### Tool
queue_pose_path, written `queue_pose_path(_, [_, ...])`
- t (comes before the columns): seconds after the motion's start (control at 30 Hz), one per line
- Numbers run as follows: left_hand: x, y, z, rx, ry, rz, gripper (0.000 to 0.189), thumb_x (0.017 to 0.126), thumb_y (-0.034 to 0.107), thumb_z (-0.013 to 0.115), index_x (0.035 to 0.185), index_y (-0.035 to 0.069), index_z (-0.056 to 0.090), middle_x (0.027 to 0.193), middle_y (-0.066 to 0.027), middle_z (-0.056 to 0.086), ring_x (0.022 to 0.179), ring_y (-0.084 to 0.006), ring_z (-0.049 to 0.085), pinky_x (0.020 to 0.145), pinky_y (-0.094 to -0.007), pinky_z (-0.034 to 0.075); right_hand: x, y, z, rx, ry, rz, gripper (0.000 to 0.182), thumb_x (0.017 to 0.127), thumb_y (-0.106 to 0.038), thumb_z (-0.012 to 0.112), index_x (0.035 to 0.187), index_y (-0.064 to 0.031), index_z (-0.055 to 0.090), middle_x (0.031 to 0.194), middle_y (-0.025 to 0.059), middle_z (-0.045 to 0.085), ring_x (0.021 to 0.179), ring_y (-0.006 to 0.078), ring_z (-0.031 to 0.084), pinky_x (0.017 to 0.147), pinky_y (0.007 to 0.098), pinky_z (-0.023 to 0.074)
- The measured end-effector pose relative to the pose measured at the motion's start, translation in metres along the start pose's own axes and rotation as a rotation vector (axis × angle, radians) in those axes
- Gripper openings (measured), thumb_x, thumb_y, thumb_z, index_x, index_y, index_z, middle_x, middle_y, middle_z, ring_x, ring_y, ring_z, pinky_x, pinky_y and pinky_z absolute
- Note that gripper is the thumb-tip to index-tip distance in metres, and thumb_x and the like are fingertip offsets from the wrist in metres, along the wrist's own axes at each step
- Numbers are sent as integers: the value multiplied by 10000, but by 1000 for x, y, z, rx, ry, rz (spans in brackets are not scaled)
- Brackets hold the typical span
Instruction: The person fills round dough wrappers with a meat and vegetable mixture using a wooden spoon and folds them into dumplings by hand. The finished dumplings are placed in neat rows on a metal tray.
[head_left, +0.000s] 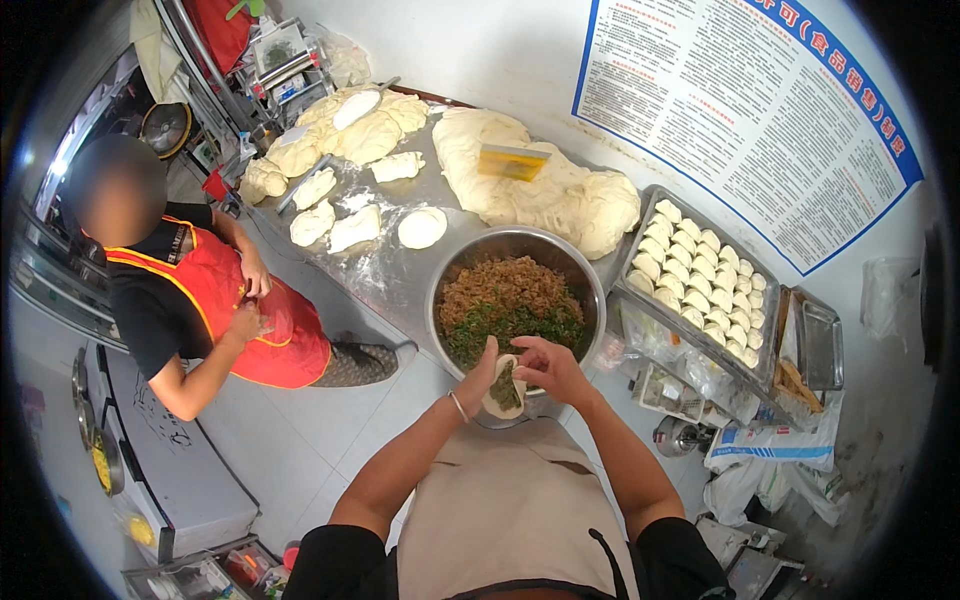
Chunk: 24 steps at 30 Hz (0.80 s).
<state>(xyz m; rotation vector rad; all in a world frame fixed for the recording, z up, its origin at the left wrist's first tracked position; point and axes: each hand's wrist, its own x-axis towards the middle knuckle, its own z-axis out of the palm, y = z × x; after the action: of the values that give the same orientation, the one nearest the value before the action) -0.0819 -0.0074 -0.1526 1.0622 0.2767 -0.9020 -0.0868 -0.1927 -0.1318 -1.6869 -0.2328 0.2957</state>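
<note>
My left hand (478, 377) cradles a round dough wrapper (496, 409) with green filling (505, 388) along its middle. At the wrapper's right edge, the thumb and fingers of my right hand (553, 367) pinch the dough. Both hands are over the near rim of a large steel bowl (437, 300). Brown minced filling (510, 289) fills the bowl's far part, and chopped greens (517, 330) lie on the near part. The wrapper is still unfolded, its filling exposed.
Behind the bowl spreads a big dough mass (495, 195) with a yellow-handled dough scraper (514, 163) on it. Dough pieces (422, 227) lie on the floured steel table (390, 277). Right, a tray (637, 225) holds rows of folded dumplings (701, 277). A person in a red apron (247, 315) stands left.
</note>
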Motion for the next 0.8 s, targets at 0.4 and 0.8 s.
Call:
queue_pose_path(0.4, [2, -41, -15, -402, -123, 334, 365, 1005, 249, 468, 1336, 106, 411, 1252, -87, 494, 1140, -242, 539, 894, -455, 540, 3, 40, 13, -191, 174, -151, 119, 828, -58, 727, 884, -3, 637, 829, 32, 651, 701, 81, 618, 613, 236, 527])
queue_pose_path(0.8, [-7, -18, -11, 335, 89, 294, 277, 966, 176, 500, 1227, 93, 541, 1184, -70, 564, 1022, -213, 613, 842, -361, 556, 6, 2, 9, -433, 6, -266, 195, 789, -86, 752, 977, -82, 701, 773, 21, 639, 649, 69, 573, 572, 268, 477])
